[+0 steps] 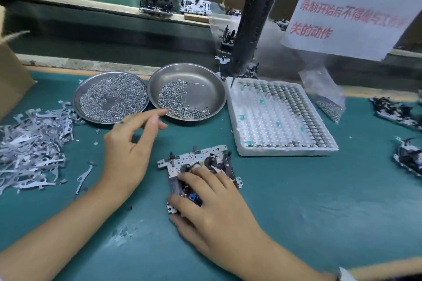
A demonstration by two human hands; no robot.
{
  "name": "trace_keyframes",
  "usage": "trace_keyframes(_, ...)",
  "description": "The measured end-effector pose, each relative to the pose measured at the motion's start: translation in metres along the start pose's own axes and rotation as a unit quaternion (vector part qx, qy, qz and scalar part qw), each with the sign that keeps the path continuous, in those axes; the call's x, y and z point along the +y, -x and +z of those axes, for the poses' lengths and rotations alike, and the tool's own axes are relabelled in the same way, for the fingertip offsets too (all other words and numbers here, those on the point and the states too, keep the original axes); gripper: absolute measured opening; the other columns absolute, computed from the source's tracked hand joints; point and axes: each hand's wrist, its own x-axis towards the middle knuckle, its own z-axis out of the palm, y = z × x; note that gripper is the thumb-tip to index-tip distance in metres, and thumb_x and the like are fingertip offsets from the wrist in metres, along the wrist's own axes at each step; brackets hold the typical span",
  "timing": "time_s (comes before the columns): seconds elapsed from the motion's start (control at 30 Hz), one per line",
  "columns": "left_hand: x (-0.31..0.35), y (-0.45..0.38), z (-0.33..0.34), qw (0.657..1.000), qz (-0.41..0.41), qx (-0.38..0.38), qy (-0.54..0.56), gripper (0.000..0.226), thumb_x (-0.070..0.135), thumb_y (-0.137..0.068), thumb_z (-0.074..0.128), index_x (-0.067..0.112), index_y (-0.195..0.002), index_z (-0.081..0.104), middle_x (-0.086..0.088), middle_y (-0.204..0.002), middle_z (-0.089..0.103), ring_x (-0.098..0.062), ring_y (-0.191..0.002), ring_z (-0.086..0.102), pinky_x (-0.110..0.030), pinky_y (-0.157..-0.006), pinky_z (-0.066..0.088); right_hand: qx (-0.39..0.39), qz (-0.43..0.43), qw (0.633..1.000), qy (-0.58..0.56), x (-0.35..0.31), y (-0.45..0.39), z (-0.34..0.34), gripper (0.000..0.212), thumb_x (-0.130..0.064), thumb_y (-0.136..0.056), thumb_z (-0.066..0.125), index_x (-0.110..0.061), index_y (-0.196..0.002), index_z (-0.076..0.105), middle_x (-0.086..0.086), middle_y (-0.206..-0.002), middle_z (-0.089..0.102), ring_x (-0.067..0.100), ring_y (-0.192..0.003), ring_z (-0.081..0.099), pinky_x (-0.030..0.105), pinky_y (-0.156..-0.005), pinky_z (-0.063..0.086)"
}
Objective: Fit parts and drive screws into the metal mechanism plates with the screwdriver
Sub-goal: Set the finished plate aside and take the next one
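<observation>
One plate [198, 166] sits on the table [296, 201] under our right hand [212, 207], fingers pressing flat, some parts fitted. Left hand [130, 146], grip loose and empty, reaches at the screw dish [205, 84]; screwdriver [251, 29] hangs untouched, so probably early.

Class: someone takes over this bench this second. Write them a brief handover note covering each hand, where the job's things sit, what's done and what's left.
Left hand: open, fingers reaching toward the right screw dish, holding nothing I can make out.
Right hand: open, pressing the mechanism plate onto the green mat.
Screwdriver hangs above the white parts tray; metal levers are piled left.
Done: some parts fitted on the plate.
Left: pick a screw and drive it.
</observation>
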Motion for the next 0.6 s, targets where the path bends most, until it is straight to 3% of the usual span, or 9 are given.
trace_keyframes(0.1,0.0,0.001,-0.001,1.0,0.0,0.001,-0.005,0.019,0.044,-0.092,0.043,0.05,-0.101,0.06,0.028,-0.084,0.065,-0.003,-0.081,0.056,-0.009,-0.055,0.035,0.022,0.016,1.0,-0.004,0.008,0.036,-0.015,0.019,-0.041,-0.082,0.063,-0.026,-0.087,0.074,0.004,-0.107,0.069,0.026,-0.101,0.065,0.03,-0.078,0.051)
trace_keyframes(0.23,-0.002,0.002,0.001,1.0,0.001,0.001,-0.016,0.02,0.047,-0.092,0.043,0.055,-0.097,0.061,0.027,-0.084,0.066,-0.016,-0.088,0.059,-0.011,-0.064,0.04,0.031,0.128,0.989,0.061,0.045,0.088,-0.04,0.03,-0.036,-0.089,0.049,-0.021,-0.086,0.075,0.007,-0.107,0.069,0.03,-0.103,0.065,0.038,-0.082,0.048)
trace_keyframes(0.33,-0.002,0.002,0.004,1.0,0.002,0.001,-0.026,0.021,0.049,-0.092,0.043,0.059,-0.097,0.061,0.028,-0.086,0.066,-0.019,-0.089,0.061,-0.013,-0.065,0.042,0.056,0.27,0.946,0.17,0.084,0.115,-0.058,0.023,-0.004,-0.073,0.055,-0.009,-0.086,0.074,0.02,-0.108,0.066,0.045,-0.103,0.061,0.052,-0.083,0.046)
trace_keyframes(0.4,-0.001,0.003,0.005,0.999,0.0,0.005,-0.037,0.021,0.048,-0.092,0.042,0.056,-0.098,0.062,0.031,-0.087,0.065,-0.019,-0.091,0.062,-0.017,-0.069,0.043,0.073,0.316,0.928,0.184,0.098,0.115,-0.061,0.042,0.017,-0.054,0.064,-0.003,-0.09,0.073,0.025,-0.109,0.064,0.05,-0.101,0.059,0.061,-0.081,0.047)
trace_keyframes(0.47,0.001,0.003,0.006,0.998,0.017,0.007,-0.053,0.023,0.046,-0.094,0.042,0.044,-0.102,0.063,0.036,-0.088,0.063,-0.018,-0.094,0.06,-0.024,-0.078,0.042,0.098,0.295,0.942,0.13,0.097,0.103,-0.057,0.041,0.015,-0.057,0.07,-0.003,-0.093,0.072,0.022,-0.11,0.064,0.046,-0.101,0.06,0.06,-0.085,0.047)
trace_keyframes(0.53,0.004,0.003,0.008,0.997,0.034,-0.002,-0.069,0.028,0.042,-0.095,0.042,0.031,-0.106,0.064,0.039,-0.09,0.061,-0.01,-0.094,0.058,-0.021,-0.082,0.04,0.125,0.241,0.961,0.056,0.084,0.087,-0.046,0.022,-0.002,-0.075,0.06,-0.006,-0.094,0.072,0.014,-0.11,0.065,0.037,-0.099,0.061,0.047,-0.088,0.048)
trace_keyframes(0.6,0.007,-0.001,0.008,0.993,0.068,-0.014,-0.095,0.03,0.037,-0.095,0.042,0.022,-0.105,0.066,0.036,-0.092,0.062,0.002,-0.096,0.054,-0.025,-0.09,0.039,0.136,0.187,0.973,-0.021,0.071,0.063,-0.033,0.026,-0.013,-0.082,0.049,-0.008,-0.094,0.073,0.008,-0.106,0.067,0.029,-0.094,0.064,0.037,-0.083,0.051)
